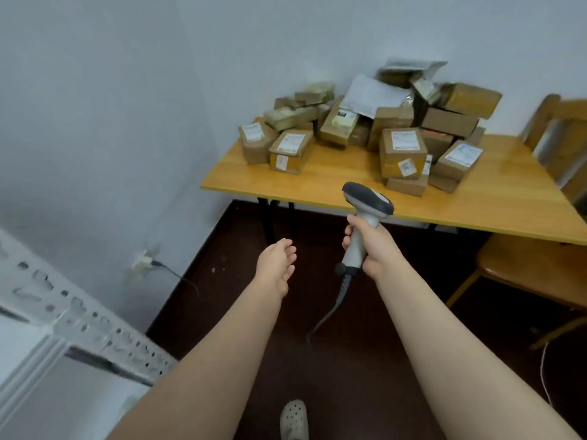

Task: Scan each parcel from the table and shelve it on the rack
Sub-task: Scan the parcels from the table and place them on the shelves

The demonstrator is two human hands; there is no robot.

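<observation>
Both forearms reach forward and slightly downward over the dark floor [222, 281], bare from the elbow. The right hand [370, 246] is wrapped around the pale handle of a barcode scanner [365, 217], fingers curled on its left side and the thumb side toward the desk; the scanner stands nearly upright with its dark grey head tipped toward the parcels, and its cable [333, 306] hangs from the base of the handle down toward the floor. The left hand [277, 262] holds nothing: it floats palm inward, fingers loosely bent and relaxed, a little lower than and apart from the scanner. Neither hand touches the desk [333, 185], a wooden-topped one on dark legs set in the corner of the room. The parcels [374, 128], brown cardboard boxes with white shipping labels plus a grey mailer bag near the top, lie heaped against the far wall on the desk, with a few boxes sitting separately toward the near edge. A wooden chair [533, 265] stands at the desk's right end. The rack [79, 315], of pale perforated metal, crosses the lower left corner, and a white perforated shoe [293, 419] shows at the bottom edge.
</observation>
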